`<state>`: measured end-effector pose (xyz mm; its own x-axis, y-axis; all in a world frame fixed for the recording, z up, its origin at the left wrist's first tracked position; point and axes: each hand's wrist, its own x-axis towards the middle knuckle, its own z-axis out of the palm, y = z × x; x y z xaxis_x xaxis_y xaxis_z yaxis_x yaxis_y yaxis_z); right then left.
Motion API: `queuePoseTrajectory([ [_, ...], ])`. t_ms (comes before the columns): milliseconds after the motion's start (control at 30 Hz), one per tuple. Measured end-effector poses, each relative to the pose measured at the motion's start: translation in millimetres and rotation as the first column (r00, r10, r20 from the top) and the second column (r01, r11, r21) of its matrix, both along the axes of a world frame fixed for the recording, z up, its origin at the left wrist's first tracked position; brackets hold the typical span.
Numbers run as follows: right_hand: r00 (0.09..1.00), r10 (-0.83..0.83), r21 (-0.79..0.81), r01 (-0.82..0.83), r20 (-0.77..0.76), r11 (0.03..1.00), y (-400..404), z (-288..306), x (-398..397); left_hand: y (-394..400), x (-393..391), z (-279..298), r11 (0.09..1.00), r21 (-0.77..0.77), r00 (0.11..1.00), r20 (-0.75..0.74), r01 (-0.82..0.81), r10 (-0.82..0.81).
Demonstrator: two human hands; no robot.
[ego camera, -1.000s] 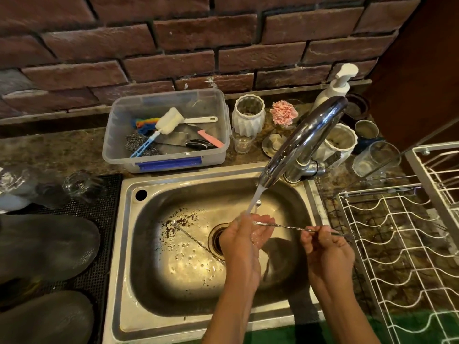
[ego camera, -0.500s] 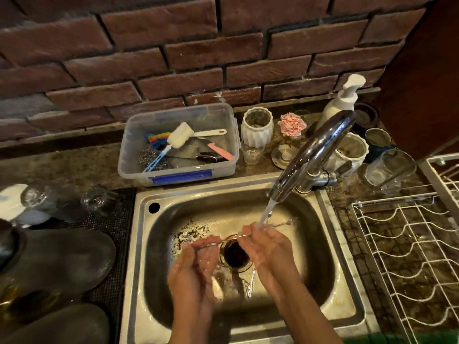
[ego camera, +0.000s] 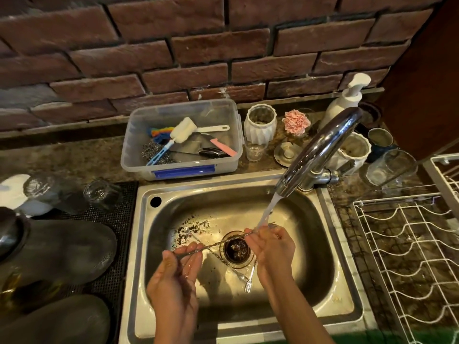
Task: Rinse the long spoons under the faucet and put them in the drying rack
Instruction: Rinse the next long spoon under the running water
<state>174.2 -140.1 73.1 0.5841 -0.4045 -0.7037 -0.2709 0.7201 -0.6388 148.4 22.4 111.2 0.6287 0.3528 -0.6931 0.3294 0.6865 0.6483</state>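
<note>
A brick wall (ego camera: 173,45) backs the stone surface (ego camera: 74,157). Sunk into that surface is the steel sink (ego camera: 323,281), speckled with dark grit near its drain (ego camera: 236,249). To the right stands the white wire rack (ego camera: 409,256), with no spoons in it. The faucet (ego camera: 320,150) arches in from the right and sends a stream (ego camera: 267,214) down onto the far end of a twisted long spoon (ego camera: 218,243), which is held almost level above the drain. The left hand (ego camera: 178,271) pinches the spoon's near end between thumb and fingertips, palm turned up. The right hand (ego camera: 272,247) is closed around the other end, right under the water. More spoons (ego camera: 244,276) lie on the sink floor beside the drain, one running off toward the grit. Behind the sink sits a clear tub (ego camera: 181,167) of brushes and scourers, then a white vase (ego camera: 259,125), a pink flower (ego camera: 295,121) and a soap pump (ego camera: 345,100). Upturned glasses (ego camera: 99,194) rest on a dark mat at left.
</note>
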Motion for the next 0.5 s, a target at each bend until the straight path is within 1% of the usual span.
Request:
queuePoseTrajectory([
  [167,0.999,0.033,-0.124,-0.036,-0.030,0.992,-7.2,-8.3,-2.5,4.8,-2.5,-2.3,1.000,-0.004,1.000,-0.002,-0.031,0.031],
  [267,0.984,0.176,-0.275,-0.172,-0.011,0.946,-10.7,-10.8,-2.5,14.7,-3.8,-3.5,0.999,-0.014,0.999,-0.018,-0.036,0.036],
  [367,0.952,0.305,-0.328,-0.288,0.002,0.900,-15.0,-10.4,-1.4,22.7,-2.0,-6.9,0.996,-0.046,0.997,-0.017,-0.074,0.074],
  [433,0.931,0.365,-0.376,-0.347,-0.024,0.859,-19.0,-10.5,0.0,25.9,-0.6,-9.3,0.995,-0.051,0.996,-0.009,-0.088,0.088],
  [500,0.909,0.407,-0.436,-0.403,-0.088,0.805,-23.3,-12.0,1.2,25.3,-0.8,-10.8,0.995,-0.051,0.996,-0.001,-0.084,0.084],
])
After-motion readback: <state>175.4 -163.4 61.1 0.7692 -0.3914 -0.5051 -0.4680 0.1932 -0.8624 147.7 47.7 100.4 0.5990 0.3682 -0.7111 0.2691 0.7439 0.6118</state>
